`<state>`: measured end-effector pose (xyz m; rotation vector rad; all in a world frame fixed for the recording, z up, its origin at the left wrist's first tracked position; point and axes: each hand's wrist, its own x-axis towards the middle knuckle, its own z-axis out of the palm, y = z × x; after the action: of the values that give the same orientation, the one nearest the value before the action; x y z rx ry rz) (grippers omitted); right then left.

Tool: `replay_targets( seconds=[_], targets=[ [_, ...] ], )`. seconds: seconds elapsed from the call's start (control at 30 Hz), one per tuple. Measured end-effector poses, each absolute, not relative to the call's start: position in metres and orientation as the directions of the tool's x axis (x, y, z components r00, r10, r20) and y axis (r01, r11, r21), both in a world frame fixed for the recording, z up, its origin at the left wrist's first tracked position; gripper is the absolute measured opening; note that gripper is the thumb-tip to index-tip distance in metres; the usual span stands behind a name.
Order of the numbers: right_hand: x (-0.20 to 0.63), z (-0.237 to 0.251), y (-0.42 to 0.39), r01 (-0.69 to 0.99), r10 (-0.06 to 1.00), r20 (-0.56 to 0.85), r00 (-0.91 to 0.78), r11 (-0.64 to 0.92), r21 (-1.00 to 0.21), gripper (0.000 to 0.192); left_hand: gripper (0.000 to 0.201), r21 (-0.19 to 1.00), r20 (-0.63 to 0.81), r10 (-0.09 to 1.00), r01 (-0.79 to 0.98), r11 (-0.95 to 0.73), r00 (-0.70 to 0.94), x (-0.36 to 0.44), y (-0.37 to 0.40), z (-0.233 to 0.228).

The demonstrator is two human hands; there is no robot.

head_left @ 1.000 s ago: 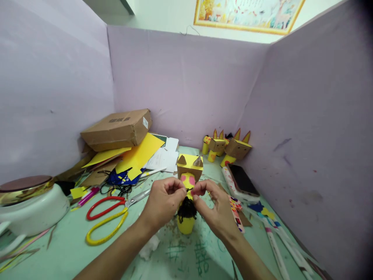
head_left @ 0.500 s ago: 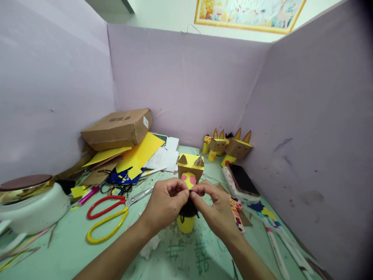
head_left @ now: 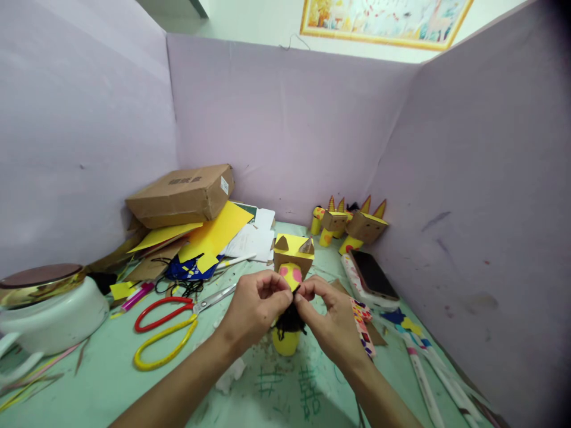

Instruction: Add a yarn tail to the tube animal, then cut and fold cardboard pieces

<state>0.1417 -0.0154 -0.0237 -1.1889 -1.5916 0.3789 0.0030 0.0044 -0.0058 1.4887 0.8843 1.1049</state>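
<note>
In front of me on the table stands a handmade animal figure (head_left: 294,245) of cardboard and yellow paper, with two brown pointed ears and pink spots. A tuft of black yarn (head_left: 291,322) hangs over its lower yellow part. My left hand (head_left: 256,306) is closed in a pinch at the top of this tuft. Facing it, my right hand (head_left: 330,315) pinches the same dark yarn, thumb against forefinger. The fingertips nearly meet, and a short dark bit shows between them. My fingers cover part of the figure's middle.
Scissors (head_left: 169,333) with red and yellow handles lie to the left, near a white lidded mug (head_left: 53,315). Behind are a cardboard box (head_left: 178,196) and yellow paper (head_left: 218,229). Two similar figures (head_left: 366,227), a phone (head_left: 375,276) and markers (head_left: 423,380) are at right.
My hands stay in nearly the same place over the figure. The fingertips have parted very slightly, and a little more of the dark yarn shows between them.
</note>
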Motion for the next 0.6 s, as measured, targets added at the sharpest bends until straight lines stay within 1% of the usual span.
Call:
replay_targets(
  seconds=[0.1,0.23,0.43,0.6],
  targets=[
    [0.1422,-0.0231,-0.0156,0.489,0.825,0.562,0.06,0.466,-0.737,0.014,0.015,0.972,0.216,0.922,0.017,-0.233,0.322,0.0028,0.0035,-0.0053],
    [0.1431,-0.0246,-0.0157,0.47,0.831,0.553,0.051,0.469,-0.748,0.015,0.013,0.954,0.257,0.925,0.08,-0.289,0.278,0.0031,0.0031,-0.0057],
    [0.1427,-0.0274,-0.0153,0.465,0.822,0.564,0.076,0.471,-0.749,0.013,0.015,0.887,0.339,0.903,0.23,-0.4,0.264,0.0023,0.0018,-0.0074],
    [0.1439,-0.0301,-0.0164,0.445,0.814,0.575,0.084,0.486,-0.752,0.012,0.015,0.903,0.316,0.91,0.209,-0.375,0.266,0.0025,0.0034,-0.0106]
  ],
)
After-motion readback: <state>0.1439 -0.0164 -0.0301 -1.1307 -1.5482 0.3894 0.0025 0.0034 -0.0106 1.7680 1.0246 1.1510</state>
